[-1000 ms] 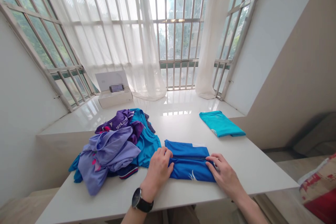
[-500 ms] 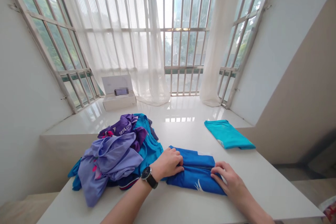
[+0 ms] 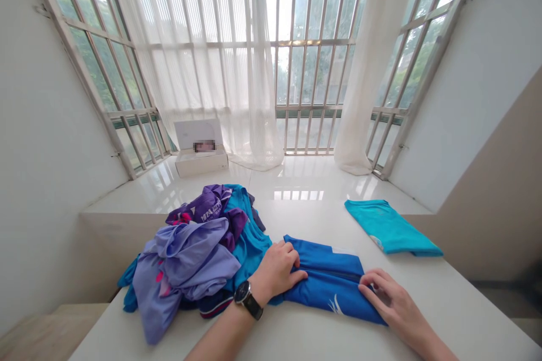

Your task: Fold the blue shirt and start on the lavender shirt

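Observation:
A royal blue shirt (image 3: 315, 284) lies folded into a long strip, with a lengthwise crease and a white wing-like print near its right end. My left hand (image 3: 282, 267), with a black watch on the wrist, has its fingers curled on the strip's left end. At the opposite end my right hand (image 3: 387, 297) pinches the edge between thumb and fingers. Left of the strip is a heap of crumpled clothes, with a lavender garment (image 3: 190, 259) in front, a purple garment (image 3: 207, 206) behind and a teal-blue garment (image 3: 249, 248) beside them. The fingertips are partly hidden.
A folded turquoise garment (image 3: 392, 225) rests at the right of the white table (image 3: 313, 338). Farther back, a white box (image 3: 201, 162) with a raised lid stands on the sill. Sheer curtains (image 3: 249, 84) hang before barred windows.
The view has shifted a little, so everything appears farther right. Both hands keep nearly the same places on the blue shirt, which stays folded in a strip.

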`<state>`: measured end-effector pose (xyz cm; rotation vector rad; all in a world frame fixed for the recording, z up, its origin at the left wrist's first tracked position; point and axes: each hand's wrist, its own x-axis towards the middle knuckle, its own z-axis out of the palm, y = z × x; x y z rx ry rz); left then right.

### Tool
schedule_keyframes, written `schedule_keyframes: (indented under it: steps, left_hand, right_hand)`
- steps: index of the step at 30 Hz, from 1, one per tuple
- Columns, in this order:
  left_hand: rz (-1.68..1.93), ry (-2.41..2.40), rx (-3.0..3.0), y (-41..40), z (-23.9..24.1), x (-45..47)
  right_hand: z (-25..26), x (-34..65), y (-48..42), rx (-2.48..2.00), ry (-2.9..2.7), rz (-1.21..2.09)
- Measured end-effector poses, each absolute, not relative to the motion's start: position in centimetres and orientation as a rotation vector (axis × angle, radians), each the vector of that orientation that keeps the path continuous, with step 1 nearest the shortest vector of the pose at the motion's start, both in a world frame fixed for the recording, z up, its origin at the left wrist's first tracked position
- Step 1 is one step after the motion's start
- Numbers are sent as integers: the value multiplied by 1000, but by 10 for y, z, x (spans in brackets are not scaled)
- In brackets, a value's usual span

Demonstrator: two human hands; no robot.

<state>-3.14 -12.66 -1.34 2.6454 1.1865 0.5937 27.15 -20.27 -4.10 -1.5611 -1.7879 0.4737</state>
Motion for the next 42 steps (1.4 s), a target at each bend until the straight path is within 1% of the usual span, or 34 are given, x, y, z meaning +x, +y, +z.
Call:
schedule_keyframes:
  steps: [4, 11, 18, 29, 42]
  left_hand:
    - [585, 1232, 2652, -128, -10, -31]
    - [556, 1312, 2695, -132, -4, -29]
    - [595, 1284, 2599, -127, -11, -30]
    - [574, 1324, 2589, -131, -6, -29]
    - [607, 1294, 2483, -129, -11, -30]
  right_hand:
    - [-38, 266, -205, -1548, -1715, 479]
    - [-40, 273, -199, -1528, -1769, 568]
    - [-47, 278, -192, -1664, -1732, 496]
    - [-39, 271, -184, -1772, -1692, 482]
    - [-46, 268, -190, -1714, -1709, 345]
